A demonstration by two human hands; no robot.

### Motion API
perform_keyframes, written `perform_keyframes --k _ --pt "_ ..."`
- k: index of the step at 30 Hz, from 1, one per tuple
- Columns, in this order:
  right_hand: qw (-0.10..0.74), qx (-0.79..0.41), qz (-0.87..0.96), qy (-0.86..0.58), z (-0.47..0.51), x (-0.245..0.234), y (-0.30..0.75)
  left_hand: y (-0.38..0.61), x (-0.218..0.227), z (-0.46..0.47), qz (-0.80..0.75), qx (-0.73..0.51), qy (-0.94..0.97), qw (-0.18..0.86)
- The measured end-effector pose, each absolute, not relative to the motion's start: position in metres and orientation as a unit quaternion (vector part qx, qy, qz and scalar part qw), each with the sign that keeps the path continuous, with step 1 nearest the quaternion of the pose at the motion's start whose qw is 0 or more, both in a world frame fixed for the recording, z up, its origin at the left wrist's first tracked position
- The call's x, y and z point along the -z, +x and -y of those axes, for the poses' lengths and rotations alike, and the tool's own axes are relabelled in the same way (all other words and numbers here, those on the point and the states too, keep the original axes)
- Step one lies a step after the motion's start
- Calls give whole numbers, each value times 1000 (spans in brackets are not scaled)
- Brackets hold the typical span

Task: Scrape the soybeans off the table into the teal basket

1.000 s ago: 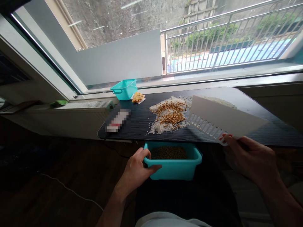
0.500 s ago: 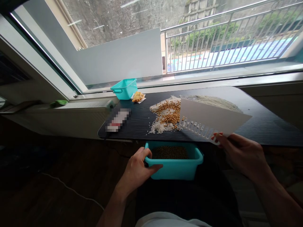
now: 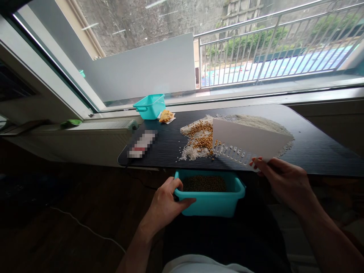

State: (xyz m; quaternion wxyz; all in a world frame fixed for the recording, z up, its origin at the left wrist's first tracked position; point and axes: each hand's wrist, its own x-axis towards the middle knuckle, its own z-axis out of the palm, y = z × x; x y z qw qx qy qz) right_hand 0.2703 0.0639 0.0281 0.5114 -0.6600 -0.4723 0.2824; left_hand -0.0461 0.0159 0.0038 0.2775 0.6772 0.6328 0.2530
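Observation:
A heap of yellow beans (image 3: 202, 138) mixed with white rice (image 3: 253, 122) lies on the black table (image 3: 313, 146). My right hand (image 3: 280, 181) grips the near corner of a white slotted scraper board (image 3: 250, 142), whose slotted edge rests against the right side of the beans. My left hand (image 3: 164, 203) clasps the left rim of a teal tub (image 3: 212, 199) with brown beans inside, held just under the table's front edge above my lap.
A second, smaller teal tub (image 3: 150, 106) and a yellow crumpled wrapper (image 3: 166, 116) sit at the table's far left corner. A blurred flat object (image 3: 142, 144) lies left of the heap. A radiator ledge (image 3: 105, 125) and the window run behind.
My right hand has slid the scraper board leftward and down onto the table, up against the bean heap. My left hand and the tub have stayed put.

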Motion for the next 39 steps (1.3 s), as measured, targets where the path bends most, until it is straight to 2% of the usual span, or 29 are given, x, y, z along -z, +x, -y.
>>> perform_keyframes --k 39 --pt "473 -314 535 -626 -55 -13 294 -46 -6 -15 -640 -249 667 288"
